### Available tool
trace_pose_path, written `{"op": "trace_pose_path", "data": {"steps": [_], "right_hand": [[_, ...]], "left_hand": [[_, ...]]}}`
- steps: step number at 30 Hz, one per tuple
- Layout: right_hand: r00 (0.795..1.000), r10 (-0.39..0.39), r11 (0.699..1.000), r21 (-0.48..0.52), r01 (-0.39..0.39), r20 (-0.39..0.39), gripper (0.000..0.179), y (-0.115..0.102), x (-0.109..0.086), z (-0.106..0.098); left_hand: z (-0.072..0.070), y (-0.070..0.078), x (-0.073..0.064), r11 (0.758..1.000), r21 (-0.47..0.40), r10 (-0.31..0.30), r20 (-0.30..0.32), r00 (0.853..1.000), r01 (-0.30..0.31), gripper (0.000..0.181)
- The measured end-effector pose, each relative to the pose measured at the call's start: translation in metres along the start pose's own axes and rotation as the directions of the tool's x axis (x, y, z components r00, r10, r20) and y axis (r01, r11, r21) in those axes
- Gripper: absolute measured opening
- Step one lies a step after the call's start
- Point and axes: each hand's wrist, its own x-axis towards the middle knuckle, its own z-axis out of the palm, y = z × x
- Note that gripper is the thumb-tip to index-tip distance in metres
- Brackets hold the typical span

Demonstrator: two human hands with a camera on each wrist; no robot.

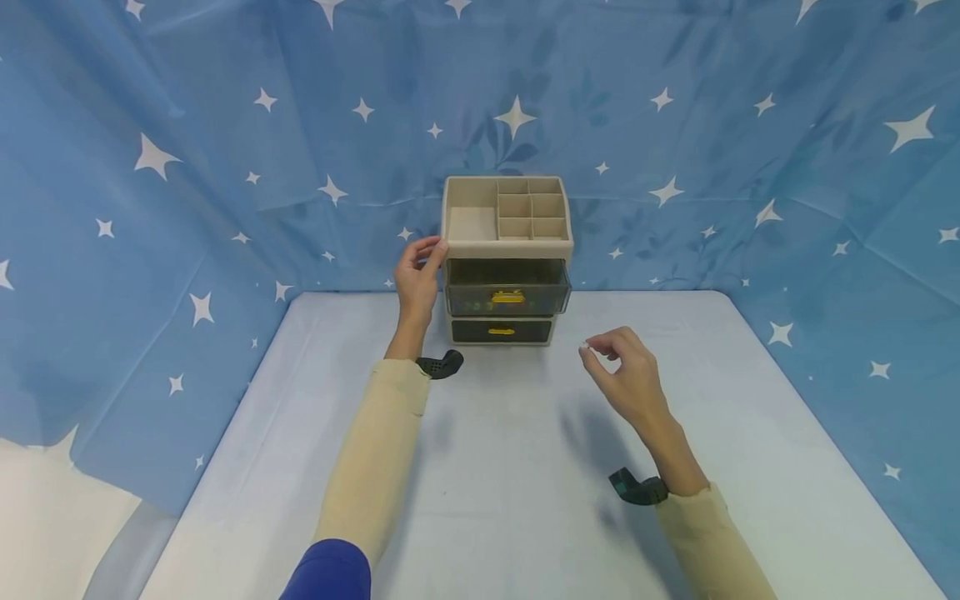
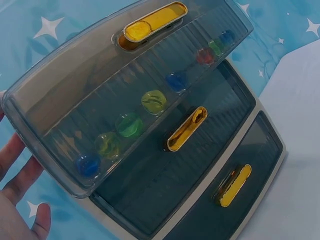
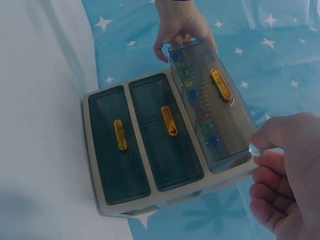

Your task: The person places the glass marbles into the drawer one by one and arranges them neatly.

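A beige desktop organizer [image 1: 508, 249] stands at the back of the table. Its clear top drawer [image 2: 55, 105] is pulled out, with several coloured glass marbles [image 2: 130, 125] lying along the front inside. My left hand [image 1: 420, 279] touches the organizer's left side near the upper front corner, fingers mostly extended. To the right and nearer the front, my right hand [image 1: 626, 375] is raised off the table, pinching a small clear marble [image 3: 255, 149] between thumb and index finger. In the right wrist view that marble appears beside the drawer's near end.
Below the pulled-out drawer, the middle drawer [image 3: 165, 132] and bottom drawer [image 3: 119, 145] are closed, with yellow handles. Divided compartments [image 1: 531, 208] form the organizer's top. A star-patterned blue cloth [image 1: 300, 150] hangs behind the white table [image 1: 495, 467] and along its sides.
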Motion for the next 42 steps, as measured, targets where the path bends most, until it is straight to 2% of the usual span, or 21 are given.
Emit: {"op": "trace_pose_path", "data": {"steps": [7,14,23,42], "right_hand": [[0.999,-0.022,1.0,0.016,0.022,-0.024,0.015,-0.004,0.014,0.003],[0.999,-0.012,0.999,0.045,0.014,-0.047,0.015,-0.005,0.023,0.007],[0.994,-0.046,0.994,0.094,0.056,-0.104,0.015,-0.003,0.032,0.01],[0.994,-0.049,0.996,0.074,0.057,-0.096,0.018,-0.004,0.064,0.013]], "left_hand": [[0.0,0.0,0.001,1.0,-0.005,-0.006,-0.001,1.0,0.006,0.03],[0.0,-0.036,0.018,1.0,-0.012,0.025,-0.013,1.0,-0.025,0.03],[0.001,-0.035,0.018,1.0,-0.006,0.025,-0.015,1.0,-0.025,0.03],[0.0,-0.035,0.017,1.0,0.002,0.027,-0.009,1.0,-0.027,0.029]]}}
